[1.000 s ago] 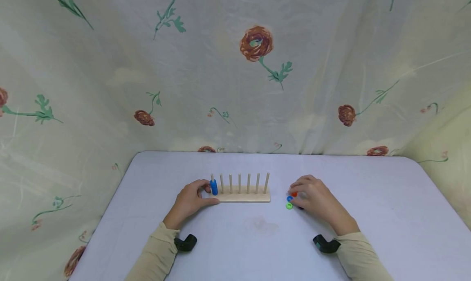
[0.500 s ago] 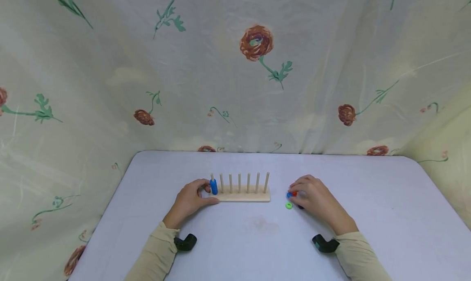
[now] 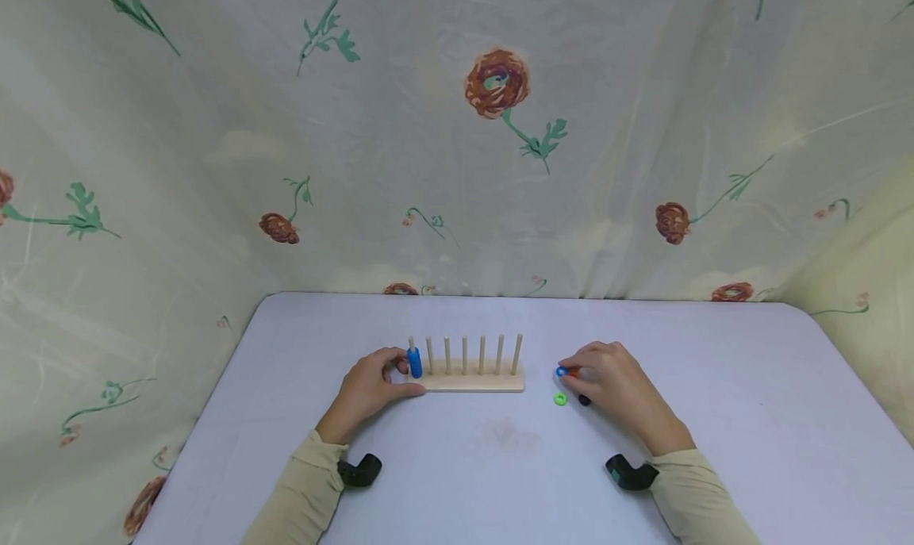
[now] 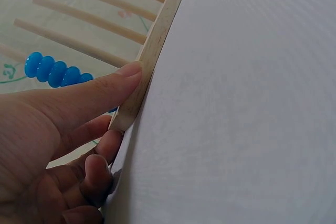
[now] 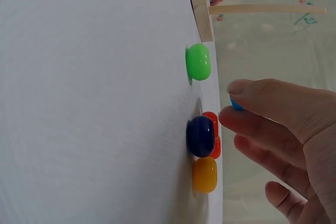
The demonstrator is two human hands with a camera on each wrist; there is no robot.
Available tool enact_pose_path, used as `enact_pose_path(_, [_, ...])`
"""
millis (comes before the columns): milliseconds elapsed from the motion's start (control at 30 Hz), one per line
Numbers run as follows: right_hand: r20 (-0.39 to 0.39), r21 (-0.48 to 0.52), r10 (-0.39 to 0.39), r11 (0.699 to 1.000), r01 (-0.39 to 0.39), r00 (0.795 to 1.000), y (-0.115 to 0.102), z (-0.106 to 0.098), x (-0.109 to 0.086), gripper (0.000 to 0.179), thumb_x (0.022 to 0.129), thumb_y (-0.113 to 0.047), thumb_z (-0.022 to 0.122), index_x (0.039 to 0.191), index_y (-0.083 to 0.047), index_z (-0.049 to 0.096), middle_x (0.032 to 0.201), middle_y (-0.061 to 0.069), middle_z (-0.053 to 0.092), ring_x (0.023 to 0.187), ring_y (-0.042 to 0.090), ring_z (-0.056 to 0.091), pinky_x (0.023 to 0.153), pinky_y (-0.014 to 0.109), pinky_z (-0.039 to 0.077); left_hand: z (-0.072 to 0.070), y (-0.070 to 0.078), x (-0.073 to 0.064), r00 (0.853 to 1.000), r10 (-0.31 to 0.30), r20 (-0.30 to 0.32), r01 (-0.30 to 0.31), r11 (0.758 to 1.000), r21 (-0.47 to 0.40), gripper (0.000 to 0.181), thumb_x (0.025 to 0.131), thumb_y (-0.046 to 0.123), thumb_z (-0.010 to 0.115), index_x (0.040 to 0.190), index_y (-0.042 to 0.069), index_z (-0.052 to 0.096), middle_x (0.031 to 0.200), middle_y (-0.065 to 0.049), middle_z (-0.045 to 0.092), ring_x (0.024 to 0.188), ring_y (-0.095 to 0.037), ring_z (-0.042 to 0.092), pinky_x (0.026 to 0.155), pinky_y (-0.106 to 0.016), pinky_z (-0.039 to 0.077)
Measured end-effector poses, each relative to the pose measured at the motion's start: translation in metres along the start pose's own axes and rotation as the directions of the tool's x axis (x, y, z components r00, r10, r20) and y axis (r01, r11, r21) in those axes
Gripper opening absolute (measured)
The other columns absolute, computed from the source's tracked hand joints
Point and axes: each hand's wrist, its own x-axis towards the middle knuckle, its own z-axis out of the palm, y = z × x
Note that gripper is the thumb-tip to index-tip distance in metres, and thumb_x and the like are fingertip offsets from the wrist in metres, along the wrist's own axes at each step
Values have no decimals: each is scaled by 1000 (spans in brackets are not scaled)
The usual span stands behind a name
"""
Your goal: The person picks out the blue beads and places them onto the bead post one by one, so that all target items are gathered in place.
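My left hand (image 3: 367,390) grips the left end of a wooden peg board (image 3: 474,383), thumb on its front edge in the left wrist view (image 4: 152,51). On the leftmost peg sits a stack of blue beads (image 3: 415,363), close to my fingers. Over to the right, my right hand (image 3: 614,390) pinches a blue bead (image 3: 562,371) between thumb and index finger, raised off the table. In the right wrist view only a sliver of that bead (image 5: 235,104) shows. Below it lie a green bead (image 5: 198,62), a dark blue bead (image 5: 200,137), a yellow bead (image 5: 205,174) and red beads (image 5: 211,119).
Several bare upright pegs (image 3: 465,356) stand in a row right of the blue stack. A white table (image 3: 457,481) carries everything, and a flowered cloth (image 3: 400,156) hangs behind its far edge. Each wrist wears a black device (image 3: 361,471).
The blue bead has come up off the table between my right thumb and index finger, and the dark bead shows more beneath the hand. My left hand and the peg board stay still.
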Motion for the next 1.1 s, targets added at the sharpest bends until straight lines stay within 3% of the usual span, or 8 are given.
enact_pose_path(533, [-19,41,10,999,-9,1000,-2,-11,0,21,85,-15,86,106,-12,82,100,4,78,99,25,70,93,53,55,0,0,1,1000,-10,6,10,1000,-7,46,76,33,93,111,12,73,94,3,68,68,-11,48,59,-24,37])
enact_pose_path(1100, [-101,113,22,994,-10,995,-34,-28,29,21,88,-22,84,107,-15,82,102,1,79,104,25,68,97,53,50,0,-1,1,1000,-6,5,6,1000,-13,46,76,32,93,112,12,72,93,4,68,69,-11,48,60,-24,36])
